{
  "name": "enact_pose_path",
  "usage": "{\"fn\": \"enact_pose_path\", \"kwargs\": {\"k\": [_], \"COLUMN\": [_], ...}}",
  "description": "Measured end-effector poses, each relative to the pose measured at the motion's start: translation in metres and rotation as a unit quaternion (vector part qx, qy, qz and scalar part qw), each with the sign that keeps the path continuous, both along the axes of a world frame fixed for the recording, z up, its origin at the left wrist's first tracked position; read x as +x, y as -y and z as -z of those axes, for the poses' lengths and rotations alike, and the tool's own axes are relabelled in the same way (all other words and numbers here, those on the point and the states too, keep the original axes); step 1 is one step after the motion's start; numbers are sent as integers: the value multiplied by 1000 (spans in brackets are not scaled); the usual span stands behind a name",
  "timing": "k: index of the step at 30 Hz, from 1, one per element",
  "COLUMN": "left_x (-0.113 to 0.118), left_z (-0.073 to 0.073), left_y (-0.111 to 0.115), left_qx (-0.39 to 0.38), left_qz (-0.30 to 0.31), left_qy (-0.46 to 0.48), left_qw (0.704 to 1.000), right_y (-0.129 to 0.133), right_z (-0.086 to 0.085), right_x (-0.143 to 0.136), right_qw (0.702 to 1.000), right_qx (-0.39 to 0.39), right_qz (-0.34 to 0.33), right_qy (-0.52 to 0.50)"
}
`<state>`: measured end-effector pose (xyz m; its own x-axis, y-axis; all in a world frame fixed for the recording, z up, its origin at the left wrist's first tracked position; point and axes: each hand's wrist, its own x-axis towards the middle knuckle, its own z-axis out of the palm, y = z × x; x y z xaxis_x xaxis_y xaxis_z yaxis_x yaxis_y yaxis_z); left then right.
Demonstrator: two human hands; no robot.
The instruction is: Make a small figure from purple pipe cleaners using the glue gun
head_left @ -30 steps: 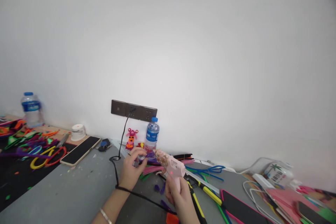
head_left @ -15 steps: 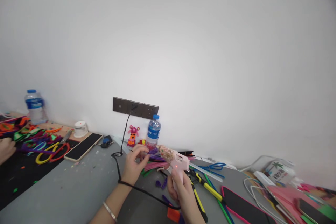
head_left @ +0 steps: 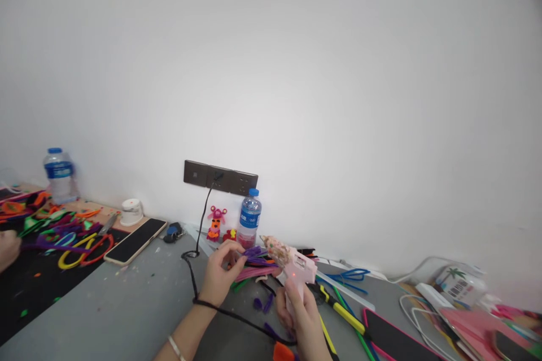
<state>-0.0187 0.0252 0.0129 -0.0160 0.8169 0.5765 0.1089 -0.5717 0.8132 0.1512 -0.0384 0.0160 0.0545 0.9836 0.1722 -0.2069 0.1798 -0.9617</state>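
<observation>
My right hand [head_left: 298,313] is wrapped round the handle of a pink hot glue gun [head_left: 301,268], whose glue-crusted nozzle points up and to the left. A small red light glows on its side. To its left, my left hand [head_left: 222,273] has thumb and fingers pinched together, but what sits between them is too small to make out. Purple pipe cleaners [head_left: 256,256] lie just beyond those fingertips, with pink ones [head_left: 249,272] below. A black cord [head_left: 237,318] crosses over my left wrist and runs towards the glue gun.
Against the wall stand a water bottle [head_left: 249,219] and a small pink-and-orange figure [head_left: 215,224]. Left are a phone [head_left: 135,241], a white tub [head_left: 131,212], scissors [head_left: 99,248] and a co-worker's hand [head_left: 8,249]. Yellow-handled pliers [head_left: 345,316] and a pink-edged phone [head_left: 396,338] lie right.
The glue gun in my right hand has shifted slightly right, so its nozzle is farther from my left fingers. The whole view has moved a little. My left hand stays pinched.
</observation>
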Motion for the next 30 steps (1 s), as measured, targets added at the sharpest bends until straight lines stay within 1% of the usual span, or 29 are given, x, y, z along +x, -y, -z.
{"fn": "enact_pose_path", "kwargs": {"k": [3, 6, 10, 13, 15, 18, 21, 23, 25, 27, 28, 30], "left_x": [3, 5, 4, 3, 2, 0, 0, 3, 9, 17, 20, 26], "left_z": [3, 6, 6, 7, 9, 12, 11, 9, 7, 7, 7, 7], "left_y": [0, -1, -1, -2, -4, -6, -7, -5, -4, -1, 0, 4], "left_qx": [-18, -29, -20, -5, -5, -31, -71, -99, -124, -149, -155, -152], "left_qz": [-7, -5, -19, -35, -42, -51, -57, -51, -32, 2, 13, 6], "left_qy": [42, 53, 70, 88, 90, 88, 86, 94, 117, 142, 152, 164], "left_qw": [999, 998, 997, 996, 995, 994, 992, 989, 985, 979, 976, 975], "right_y": [-2, -2, -3, -5, -7, -10, -10, -7, -3, 1, 4, 10], "right_z": [0, -1, 2, 6, 9, 11, 8, 0, -13, -32, -43, -64], "right_x": [-2, -1, 2, 2, 1, -1, -1, -1, -5, -16, -25, -49], "right_qw": [1000, 1000, 1000, 999, 999, 998, 998, 996, 995, 995, 993, 982], "right_qx": [-10, -8, -16, -29, -41, -52, -29, -8, 6, 32, 62, 136], "right_qz": [7, -3, -16, -14, -3, 14, 52, 83, 95, 89, 86, 60], "right_qy": [-8, -11, -7, -5, 5, 27, 27, 21, 22, 37, 58, 120]}}
